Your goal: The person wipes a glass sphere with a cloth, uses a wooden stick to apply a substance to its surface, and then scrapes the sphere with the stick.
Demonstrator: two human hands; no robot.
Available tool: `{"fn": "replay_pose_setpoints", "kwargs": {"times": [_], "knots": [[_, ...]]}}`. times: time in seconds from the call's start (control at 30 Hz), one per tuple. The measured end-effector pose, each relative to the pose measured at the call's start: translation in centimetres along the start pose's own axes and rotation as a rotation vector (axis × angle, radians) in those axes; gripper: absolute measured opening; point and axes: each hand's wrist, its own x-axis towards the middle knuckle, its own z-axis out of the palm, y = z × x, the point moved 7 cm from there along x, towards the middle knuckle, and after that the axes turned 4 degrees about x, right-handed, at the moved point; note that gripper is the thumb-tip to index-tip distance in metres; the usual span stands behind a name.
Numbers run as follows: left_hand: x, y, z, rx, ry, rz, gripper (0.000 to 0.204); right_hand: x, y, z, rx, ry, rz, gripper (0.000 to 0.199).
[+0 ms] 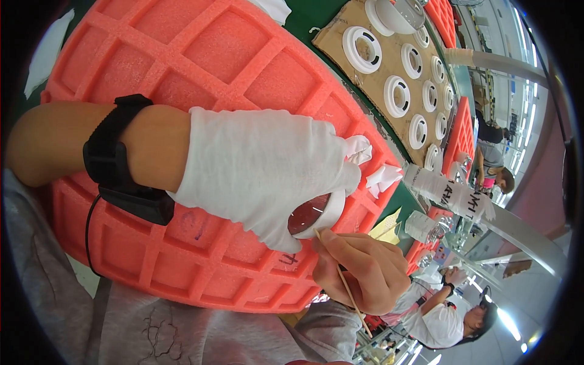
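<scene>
Head view: hands tight around white-rimmed piece and stick, over red gridded tray, bright room beyond.

Through one head-worn fisheye, the left hand and right hand are viewed from above at close range, over a coral tray; at lower right, a more distant co-worker is shown tipped sideways, and the frame is rimmed in black.
</scene>
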Motion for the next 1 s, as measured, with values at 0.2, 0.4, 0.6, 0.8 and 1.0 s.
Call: {"fn": "replay_pose_setpoints", "kwargs": {"times": [0.2,0.4,0.6,0.8,1.0], "knots": [[-0.4,0.5,-0.1,0.087,0.124,0.029,0.043,0.1,-0.9,0.2,-0.066,-0.038,0.153,0.016],[-0.5,0.9,0.3,0.167,0.13,-0.067,0.043,-0.2,-2.1,0.7,-0.186,-0.103,0.249,0.022],[-0.6,1.4,0.2,0.233,0.267,-0.079,0.043,0.1,-2.6,1.1,-0.32,-0.108,0.114,0.028],[-0.9,1.2,0.3,0.192,0.353,-0.073,0.042,0.7,-2.1,1.3,-0.285,-0.1,0.018,0.028],[-0.9,0.8,0.4,0.141,0.351,-0.072,0.041,0.3,-1.6,1.6,-0.245,-0.048,-0.098,0.025]]}}
